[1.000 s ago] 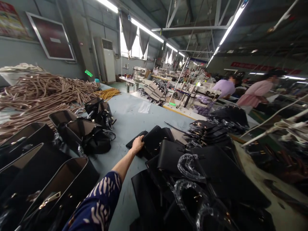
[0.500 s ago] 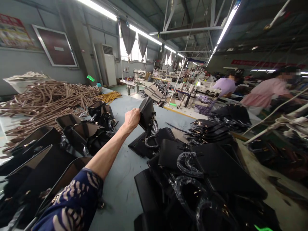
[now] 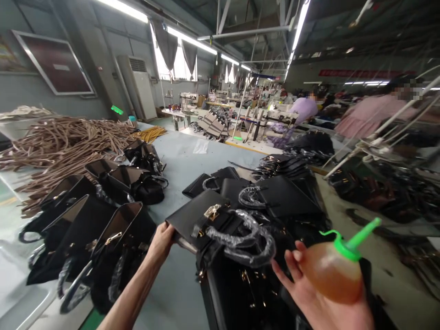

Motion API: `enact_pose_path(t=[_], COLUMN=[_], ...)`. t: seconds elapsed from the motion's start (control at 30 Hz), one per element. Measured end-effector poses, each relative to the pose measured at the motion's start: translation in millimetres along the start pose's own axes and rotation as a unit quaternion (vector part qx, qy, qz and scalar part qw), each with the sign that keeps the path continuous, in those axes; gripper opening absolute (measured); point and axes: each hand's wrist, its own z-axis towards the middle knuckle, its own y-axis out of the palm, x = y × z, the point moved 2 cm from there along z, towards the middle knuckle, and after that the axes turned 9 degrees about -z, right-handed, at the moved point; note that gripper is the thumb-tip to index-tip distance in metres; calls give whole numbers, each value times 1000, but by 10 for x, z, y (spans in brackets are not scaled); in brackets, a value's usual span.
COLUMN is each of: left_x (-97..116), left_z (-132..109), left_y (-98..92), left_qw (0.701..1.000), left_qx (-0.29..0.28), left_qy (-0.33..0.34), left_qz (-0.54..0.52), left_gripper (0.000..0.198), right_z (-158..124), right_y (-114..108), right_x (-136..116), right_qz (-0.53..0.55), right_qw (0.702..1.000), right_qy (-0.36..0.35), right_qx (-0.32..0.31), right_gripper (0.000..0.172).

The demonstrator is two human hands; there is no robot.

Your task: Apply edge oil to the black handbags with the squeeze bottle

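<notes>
Straps [image 3: 65, 142] are lying heaped at the desk's [image 3: 185, 169] far left, beside open bags [image 3: 103, 224]. Our left hand [image 3: 161, 240] is gripping a black handbag [image 3: 206, 220] above the desk; our right hand [image 3: 309, 288] is cradling an amber bottle [image 3: 330, 270].

Around the grey table [image 3: 185, 169] we see a heap of tan straps [image 3: 65, 142] at its far left edge, with yellow straps [image 3: 149, 134] just beyond. Open black bags [image 3: 85, 220] stand in a row along its left side. At its far right corner lies a stack of flat black pieces [image 3: 285, 166]. Behind the table we note a white air conditioner [image 3: 139, 91] and two seated people [image 3: 347, 117].
</notes>
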Motion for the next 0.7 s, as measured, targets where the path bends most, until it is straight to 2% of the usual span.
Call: enact_pose_path(t=[0.1, 0.17, 0.23, 0.33, 0.43, 0.5, 0.6, 0.7], left_x=[-382, -510, -584, -670, -762, -823, -930, -1069], left_z=[-459, -652, -766, -857, -910, -926, -909, -868], left_y=[-60, -137, -243, -405, -487, -475, -400, -370], left_qw=[990, 977, 973, 974, 977, 980, 987, 989], left_qx=[-24, -35, -31, -6, 28, 45, 59, 65], left_qy=[-81, -121, -129, -119, -113, -109, -112, -136], left_qz=[-111, -170, -188, -190, -178, -159, -97, 10], left_gripper=[29, 27, 26, 28, 35, 39, 40, 26], right_z=[-96, -143, -192, -275, -339, -359, -353, -309], right_y=[125, 131, 91, -10, -96, -137, -187, -197], right_x=[51, 135, 235, 355, 440, 515, 687, 884], right_qz=[-26, -37, -42, -48, -69, -89, -121, -149], right_qw=[1000, 999, 997, 992, 984, 978, 972, 972], right_qy=[-7, 18, 59, 117, 150, 165, 178, 157], right_qx=[-3, -2, -4, -19, -68, -95, -97, -96], right_gripper=[54, 59, 62, 62, 61, 60, 57, 51])
